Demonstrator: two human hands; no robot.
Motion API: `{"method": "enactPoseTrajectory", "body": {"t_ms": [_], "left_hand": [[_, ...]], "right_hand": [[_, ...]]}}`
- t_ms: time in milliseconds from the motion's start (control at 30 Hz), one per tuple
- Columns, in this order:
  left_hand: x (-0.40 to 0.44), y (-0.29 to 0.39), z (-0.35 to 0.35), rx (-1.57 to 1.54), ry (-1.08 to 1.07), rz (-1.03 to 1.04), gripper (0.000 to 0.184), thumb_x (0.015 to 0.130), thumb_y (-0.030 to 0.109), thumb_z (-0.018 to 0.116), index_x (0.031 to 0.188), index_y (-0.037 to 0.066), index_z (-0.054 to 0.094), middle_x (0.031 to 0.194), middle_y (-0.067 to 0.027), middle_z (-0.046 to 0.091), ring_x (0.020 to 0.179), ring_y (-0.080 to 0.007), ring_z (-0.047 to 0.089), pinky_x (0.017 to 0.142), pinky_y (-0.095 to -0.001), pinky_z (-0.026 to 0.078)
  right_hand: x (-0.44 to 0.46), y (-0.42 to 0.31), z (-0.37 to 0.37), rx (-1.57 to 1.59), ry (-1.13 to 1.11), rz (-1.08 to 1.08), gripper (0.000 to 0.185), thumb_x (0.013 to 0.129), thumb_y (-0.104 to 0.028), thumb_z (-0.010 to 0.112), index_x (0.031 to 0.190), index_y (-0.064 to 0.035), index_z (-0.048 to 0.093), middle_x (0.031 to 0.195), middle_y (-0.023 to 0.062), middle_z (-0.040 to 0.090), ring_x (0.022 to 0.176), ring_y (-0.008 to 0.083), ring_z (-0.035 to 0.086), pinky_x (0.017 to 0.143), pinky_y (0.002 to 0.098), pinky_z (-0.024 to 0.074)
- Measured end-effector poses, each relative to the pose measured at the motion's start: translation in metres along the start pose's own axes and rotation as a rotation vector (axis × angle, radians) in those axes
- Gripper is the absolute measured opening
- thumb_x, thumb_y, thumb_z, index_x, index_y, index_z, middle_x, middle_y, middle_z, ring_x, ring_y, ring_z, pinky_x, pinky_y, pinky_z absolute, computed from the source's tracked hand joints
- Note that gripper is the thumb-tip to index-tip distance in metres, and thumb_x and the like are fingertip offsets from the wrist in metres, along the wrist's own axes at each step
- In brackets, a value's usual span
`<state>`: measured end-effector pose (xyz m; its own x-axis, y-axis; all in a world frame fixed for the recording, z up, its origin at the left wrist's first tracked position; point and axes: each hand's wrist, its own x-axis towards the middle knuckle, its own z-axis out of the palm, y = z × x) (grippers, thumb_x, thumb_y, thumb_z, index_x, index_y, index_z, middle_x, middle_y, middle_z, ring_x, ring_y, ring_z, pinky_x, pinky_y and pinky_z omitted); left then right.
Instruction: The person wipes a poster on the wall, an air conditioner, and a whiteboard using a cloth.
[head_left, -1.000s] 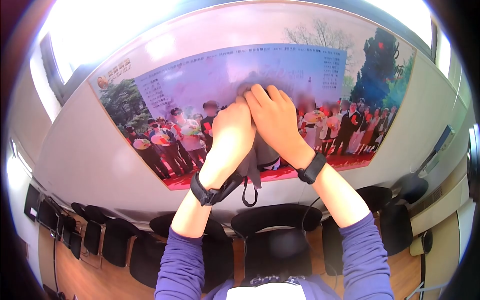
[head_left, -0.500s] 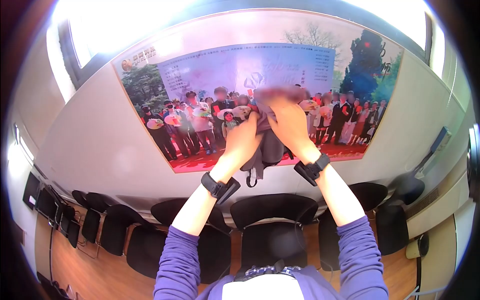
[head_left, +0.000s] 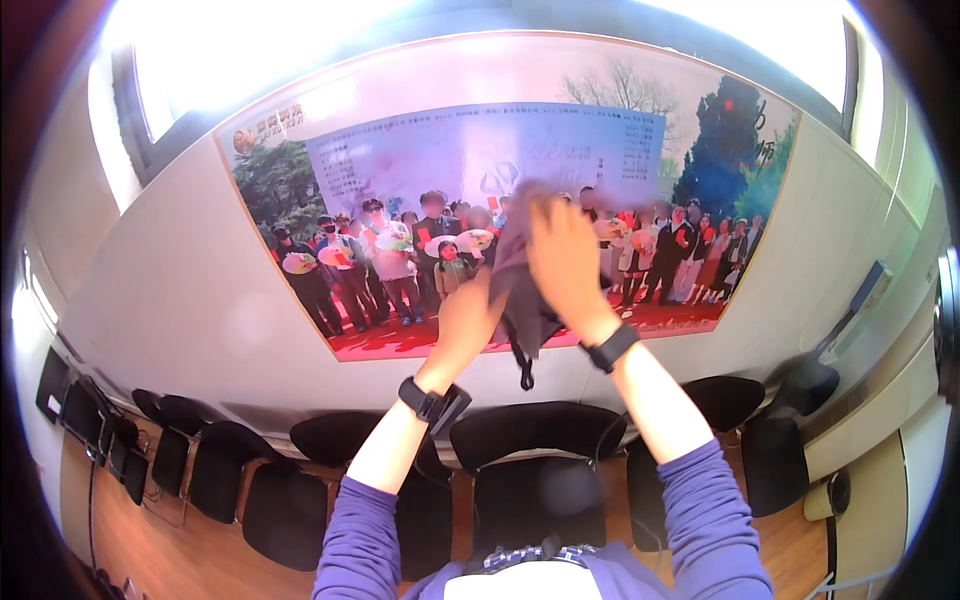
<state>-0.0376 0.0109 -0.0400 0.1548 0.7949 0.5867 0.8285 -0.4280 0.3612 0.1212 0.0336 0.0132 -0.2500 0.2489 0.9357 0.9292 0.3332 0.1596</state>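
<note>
The cloth (head_left: 516, 262) is held up before the poster (head_left: 400, 165), gripped in the right hand (head_left: 562, 258); whether the left hand (head_left: 468, 318), blurred beside it, is closed cannot be told. Through a loosened grip, it could be dropped.

Office-type meeting or waiting room indicated; exact kind cannot be told. Black padded chairs (head_left: 540, 432) lined along plain white wall (head_left: 150, 290); large rectangular colour group photograph (head_left: 450, 150) with printed lettering mounted above; bright windows (head_left: 270, 45) set over it; brown wood-look floor (head_left: 140, 530) laid below.
</note>
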Motion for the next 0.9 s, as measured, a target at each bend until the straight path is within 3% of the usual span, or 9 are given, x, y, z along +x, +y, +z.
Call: {"method": "enactPoseTrajectory", "body": {"t_ms": [133, 167, 267, 333, 467, 500, 600, 733, 900], "left_hand": [[-0.035, -0.036, 0.028, -0.157, -0.103, -0.181, 0.027, 0.077, 0.018, 0.063, 0.100, 0.005, 0.057, 0.076, -0.0192, 0.064, 0.078, -0.0412, 0.062, 0.068, -0.0498, 0.049], [-0.041, -0.040, 0.028, -0.180, -0.118, -0.220, 0.028, 0.073, 0.008, 0.060, 0.100, 0.004, 0.057, 0.080, -0.0195, 0.064, 0.079, -0.0401, 0.062, 0.068, -0.0484, 0.049], [-0.052, -0.069, 0.033, -0.276, 0.040, -0.287, 0.031, 0.071, 0.000, 0.055, 0.102, 0.002, 0.055, 0.082, -0.0214, 0.063, 0.077, -0.0376, 0.063, 0.067, -0.0448, 0.049], [-0.049, -0.076, 0.021, -0.645, 0.222, -0.382, 0.036, 0.071, -0.011, 0.043, 0.103, 0.001, 0.055, 0.080, -0.0146, 0.064, 0.070, -0.0239, 0.063, 0.064, -0.0357, 0.049], [-0.036, -0.067, -0.008, -0.692, 0.627, -0.219, 0.041, 0.072, -0.015, 0.040, 0.109, -0.001, 0.052, 0.102, -0.0086, 0.056, 0.096, -0.0186, 0.057, 0.084, -0.0303, 0.046], [-0.031, -0.056, -0.019, -0.717, 0.692, -0.190, 0.041, 0.074, -0.016, 0.042, 0.112, -0.001, 0.050, 0.111, -0.0104, 0.053, 0.105, -0.0186, 0.052, 0.094, -0.0305, 0.040], [-0.015, -0.025, -0.041, -0.765, 0.783, -0.099, 0.038, 0.079, -0.015, 0.044, 0.114, -0.001, 0.049, 0.111, -0.0102, 0.053, 0.105, -0.0193, 0.052, 0.095, -0.0316, 0.039], [-0.020, -0.032, -0.032, -0.593, 0.631, -0.079, 0.034, 0.083, -0.012, 0.044, 0.115, -0.001, 0.048, 0.110, -0.0109, 0.053, 0.106, -0.0215, 0.052, 0.096, -0.0318, 0.038], [-0.074, -0.057, 0.016, -0.559, 0.425, -0.156, 0.039, 0.077, -0.014, 0.044, 0.114, -0.001, 0.050, 0.109, -0.0119, 0.055, 0.106, -0.0219, 0.053, 0.095, -0.0319, 0.040]], "right_hand": [[-0.058, -0.048, 0.020, 0.088, -0.227, -0.148, 0.039, 0.072, -0.014, 0.056, 0.109, -0.0032, 0.056, 0.094, 0.0083, 0.048, 0.086, 0.0237, 0.051, 0.070, 0.0333, 0.0448], [-0.072, -0.055, 0.028, 0.122, -0.174, -0.202, 0.038, 0.072, -0.014, 0.057, 0.109, -0.0027, 0.057, 0.094, 0.0080, 0.048, 0.085, 0.0237, 0.051, 0.069, 0.0327, 0.0449], [-0.083, -0.068, 0.033, 0.277, -0.234, -0.131, 0.039, 0.072, -0.013, 0.058, 0.109, 0.0000, 0.056, 0.096, 0.0087, 0.049, 0.083, 0.0237, 0.052, 0.068, 0.0349, 0.0469], [-0.075, -0.071, 0.031, 0.424, -0.279, -0.077, 0.044, 0.071, -0.009, 0.062, 0.113, -0.0006, 0.054, 0.100, 0.0107, 0.050, 0.084, 0.0269, 0.054, 0.071, 0.0380, 0.0472], [-0.042, -0.080, -0.002, 0.659, -0.255, -0.019, 0.054, 0.067, -0.006, 0.067, 0.118, -0.0018, 0.051, 0.101, 0.0124, 0.050, 0.085, 0.0309, 0.055, 0.073, 0.0404, 0.0470], [-0.033, -0.083, -0.011, 0.643, -0.211, -0.033, 0.051, 0.068, -0.009, 0.068, 0.116, -0.0004, 0.053, 0.097, 0.0097, 0.050, 0.086, 0.0254, 0.055, 0.071, 0.0371, 0.0474], [-0.021, -0.087, -0.019, 0.694, -0.136, -0.015, 0.054, 0.067, -0.010, 0.068, 0.118, -0.0002, 0.052, 0.097, 0.0102, 0.050, 0.086, 0.0260, 0.055, 0.071, 0.0376, 0.0468], [-0.034, -0.083, -0.014, 0.634, -0.232, -0.003, 0.056, 0.067, -0.011, 0.069, 0.118, 0.0001, 0.052, 0.097, 0.0112, 0.050, 0.084, 0.0268, 0.056, 0.069, 0.0378, 0.0458], [-0.081, -0.071, -0.009, 0.690, -0.469, -0.085, 0.041, 0.068, -0.014, 0.067, 0.107, -0.0040, 0.058, 0.090, 0.0111, 0.053, 0.076, 0.0314, 0.058, 0.066, 0.0417, 0.0469]]}}
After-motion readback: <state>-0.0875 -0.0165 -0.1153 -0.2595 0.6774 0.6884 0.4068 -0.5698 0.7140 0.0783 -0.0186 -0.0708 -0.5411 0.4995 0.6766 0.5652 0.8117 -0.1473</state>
